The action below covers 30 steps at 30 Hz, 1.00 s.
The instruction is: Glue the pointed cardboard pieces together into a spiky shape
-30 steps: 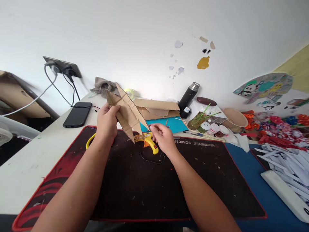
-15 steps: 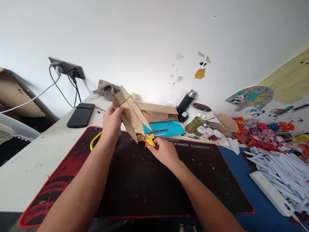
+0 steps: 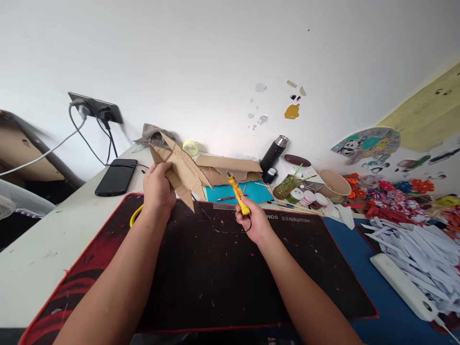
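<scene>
My left hand grips folded cardboard with pointed ends, thumb on its near face, held tilted above the mat's back edge. In my right hand is a yellow glue gun, its nozzle pointing up and away from me. A thin dark cord runs from the gun's handle leftward over the black mat. A gap separates the gun from the cardboard. Behind my left wrist, a yellow ring-shaped handle is partly hidden.
A torn cardboard piece and a blue sheet lie behind the mat. To their right stand a black thermos and small paint jars. A phone lies left; paper strips and a white power bank lie right.
The glue gun has moved right, away from the cardboard, and turned so its nozzle points upward. My left hand has shifted the cardboard slightly left and turned it.
</scene>
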Tool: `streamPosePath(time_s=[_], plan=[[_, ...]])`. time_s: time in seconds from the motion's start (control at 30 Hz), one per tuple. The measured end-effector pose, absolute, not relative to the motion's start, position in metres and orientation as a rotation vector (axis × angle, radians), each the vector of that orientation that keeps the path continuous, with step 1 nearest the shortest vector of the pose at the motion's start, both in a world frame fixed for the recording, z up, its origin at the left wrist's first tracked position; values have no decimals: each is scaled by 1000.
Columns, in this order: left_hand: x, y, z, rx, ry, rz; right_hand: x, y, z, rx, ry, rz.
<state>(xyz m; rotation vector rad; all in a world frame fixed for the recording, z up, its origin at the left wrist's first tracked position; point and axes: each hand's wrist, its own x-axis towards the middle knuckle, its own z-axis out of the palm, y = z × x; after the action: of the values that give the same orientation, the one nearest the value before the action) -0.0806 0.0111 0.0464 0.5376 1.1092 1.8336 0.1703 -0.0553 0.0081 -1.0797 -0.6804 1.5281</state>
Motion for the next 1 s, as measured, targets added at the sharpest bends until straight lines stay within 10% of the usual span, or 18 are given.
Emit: streamPosePath(time_s=[0.47,1.0], plan=[[-59,-3,33,1420,1307,1096,178,-28,25,-889,-715,1625],[-43,-14,42,1133,1017,939,179,-20,7,-923,-818,1445]])
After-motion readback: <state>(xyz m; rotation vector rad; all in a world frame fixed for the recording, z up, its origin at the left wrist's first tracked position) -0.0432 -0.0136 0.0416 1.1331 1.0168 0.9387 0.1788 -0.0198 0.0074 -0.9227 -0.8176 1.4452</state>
